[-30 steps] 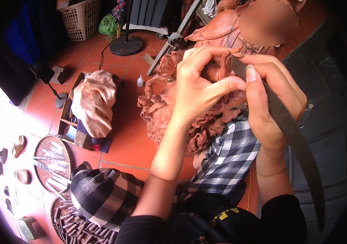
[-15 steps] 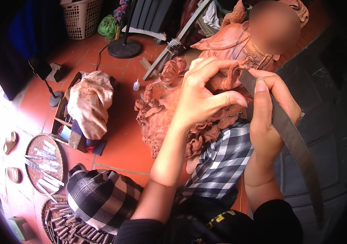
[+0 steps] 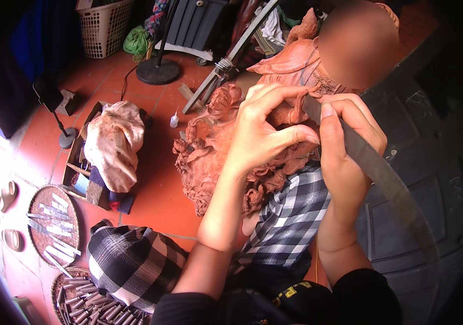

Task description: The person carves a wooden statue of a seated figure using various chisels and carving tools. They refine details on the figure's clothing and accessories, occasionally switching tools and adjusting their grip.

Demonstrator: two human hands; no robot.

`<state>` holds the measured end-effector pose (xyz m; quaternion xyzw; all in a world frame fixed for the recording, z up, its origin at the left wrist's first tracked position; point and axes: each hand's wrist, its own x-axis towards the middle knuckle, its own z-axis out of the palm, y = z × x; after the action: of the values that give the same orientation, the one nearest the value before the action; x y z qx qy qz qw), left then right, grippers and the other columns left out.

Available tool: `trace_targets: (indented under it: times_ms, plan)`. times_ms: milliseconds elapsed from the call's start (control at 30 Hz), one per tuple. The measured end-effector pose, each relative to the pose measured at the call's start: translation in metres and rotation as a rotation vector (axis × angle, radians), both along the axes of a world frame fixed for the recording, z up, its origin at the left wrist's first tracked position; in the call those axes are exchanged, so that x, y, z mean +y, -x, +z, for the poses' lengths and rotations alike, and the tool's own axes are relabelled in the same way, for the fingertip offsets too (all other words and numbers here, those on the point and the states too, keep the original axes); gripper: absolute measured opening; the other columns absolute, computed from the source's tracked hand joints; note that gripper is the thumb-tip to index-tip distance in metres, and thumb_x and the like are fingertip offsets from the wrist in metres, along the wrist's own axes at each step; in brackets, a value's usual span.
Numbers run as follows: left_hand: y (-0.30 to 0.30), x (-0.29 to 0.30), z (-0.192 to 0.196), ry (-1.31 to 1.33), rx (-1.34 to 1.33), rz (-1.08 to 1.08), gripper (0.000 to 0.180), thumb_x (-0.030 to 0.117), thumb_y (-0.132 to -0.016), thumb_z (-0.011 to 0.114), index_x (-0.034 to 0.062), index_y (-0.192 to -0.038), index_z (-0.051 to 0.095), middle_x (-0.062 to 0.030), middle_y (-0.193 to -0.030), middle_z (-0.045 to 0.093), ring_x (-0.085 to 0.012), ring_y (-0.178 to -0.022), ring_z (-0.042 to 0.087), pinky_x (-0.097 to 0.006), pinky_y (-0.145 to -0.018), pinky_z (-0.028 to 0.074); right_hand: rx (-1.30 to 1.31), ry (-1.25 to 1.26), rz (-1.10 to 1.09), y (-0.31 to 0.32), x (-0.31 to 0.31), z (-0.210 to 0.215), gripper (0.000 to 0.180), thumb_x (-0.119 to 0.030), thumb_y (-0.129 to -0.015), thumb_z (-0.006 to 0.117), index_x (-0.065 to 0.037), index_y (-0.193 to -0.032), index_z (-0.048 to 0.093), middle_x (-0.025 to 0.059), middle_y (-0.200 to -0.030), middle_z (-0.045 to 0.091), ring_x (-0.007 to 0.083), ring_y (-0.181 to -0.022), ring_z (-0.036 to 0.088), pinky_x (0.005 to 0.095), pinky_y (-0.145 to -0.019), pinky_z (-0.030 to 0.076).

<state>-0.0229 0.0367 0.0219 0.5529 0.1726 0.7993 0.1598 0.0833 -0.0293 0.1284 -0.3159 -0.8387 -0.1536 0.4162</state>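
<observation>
A reddish-brown wood carving (image 3: pixel 209 157) of a figure with dense, curling relief lies before me. My left hand (image 3: pixel 264 127) reaches over it, thumb and index finger apart in a C shape. The index fingertip is against a thin, curled carved piece (image 3: pixel 297 108) near the figure's face, which is blurred. My right hand (image 3: pixel 350 138) pinches a long, flat, dark-grey strip (image 3: pixel 375 165) between thumb and fingers. The strip's near tip meets the curled piece; its far part sweeps down to the right, smeared by motion. I cannot tell what the strip is made of.
Checkered cloth (image 3: pixel 291 200) lies beneath the carving; another checkered bundle (image 3: pixel 134 260) sits left. Round baskets hold metal blades (image 3: pixel 58 216) and handled tools (image 3: pixel 88 300). A cloth-draped box (image 3: pixel 115 141), a small bottle (image 3: pixel 174 120) and a stand base (image 3: pixel 158 71) stand on the tiles.
The whole view has shifted slightly, so things sit a little further left. Both hands keep nearly the same pose at the curled piece. The strip's free end has swung and blurred.
</observation>
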Motion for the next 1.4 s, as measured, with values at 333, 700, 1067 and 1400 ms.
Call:
trace_targets:
  times_ms: [333,700,1067,1400]
  plan:
    - [0.001,-0.001,-0.003,0.025,0.033,-0.012,0.069,0.038,-0.055,0.091,0.0034,-0.110,0.070,-0.0104,-0.098,0.070,-0.0276,-0.096,0.064,-0.038,-0.092,0.045,-0.006,-0.045,0.131,-0.014,0.009,-0.002,0.005,-0.001,-0.090,0.061,0.004,-0.087,0.062,0.0180,-0.088,0.068,0.0315,-0.075,0.069,0.0356,-0.068,0.055]
    - [0.003,-0.005,-0.005,0.068,0.063,-0.046,0.076,0.041,-0.056,0.091,-0.0013,-0.115,0.068,-0.0109,-0.099,0.069,-0.0260,-0.097,0.063,-0.037,-0.092,0.045,0.089,0.073,0.312,-0.041,0.015,0.000,0.009,0.003,-0.090,0.057,0.007,-0.094,0.063,0.0180,-0.096,0.072,0.0258,-0.078,0.071,0.0329,-0.070,0.057]
    - [0.003,-0.013,-0.016,0.169,-0.063,-0.056,0.075,0.039,-0.062,0.093,-0.0054,-0.116,0.065,-0.0100,-0.109,0.069,-0.0202,-0.103,0.063,-0.033,-0.096,0.046,0.677,0.724,0.672,-0.103,-0.001,-0.032,0.010,0.001,-0.076,0.078,0.005,-0.081,0.070,0.0158,-0.078,0.069,0.0183,-0.065,0.069,0.0287,-0.062,0.056]
    - [-0.028,-0.137,-0.007,0.341,0.404,0.330,0.072,0.048,-0.071,0.084,-0.0028,-0.119,0.066,-0.0127,-0.104,0.066,-0.0249,-0.097,0.063,-0.037,-0.087,0.047,0.220,0.653,0.848,-0.145,0.019,-0.068,0.051,-0.057,-0.074,0.073,-0.007,-0.066,0.068,0.0025,-0.065,0.063,0.0137,-0.053,0.060,0.0248,-0.048,0.041]
